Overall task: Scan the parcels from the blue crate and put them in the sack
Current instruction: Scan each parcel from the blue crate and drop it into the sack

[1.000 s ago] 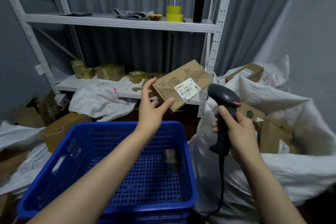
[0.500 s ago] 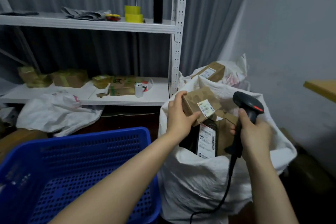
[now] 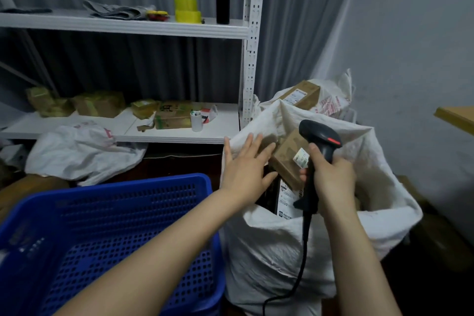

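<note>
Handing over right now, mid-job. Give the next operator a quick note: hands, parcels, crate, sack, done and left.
Left hand: open, fingers spread over the mouth of the white sack, holding nothing.
Right hand: grips the scanner above the sack.
Brown parcel: lies tilted atop other parcels in the sack.
Blue crate: left of the sack; no parcel shows in its visible part, the left arm hides some.
Done: this parcel is in the sack. Left: check the crate for more, scan, sack them.
</note>
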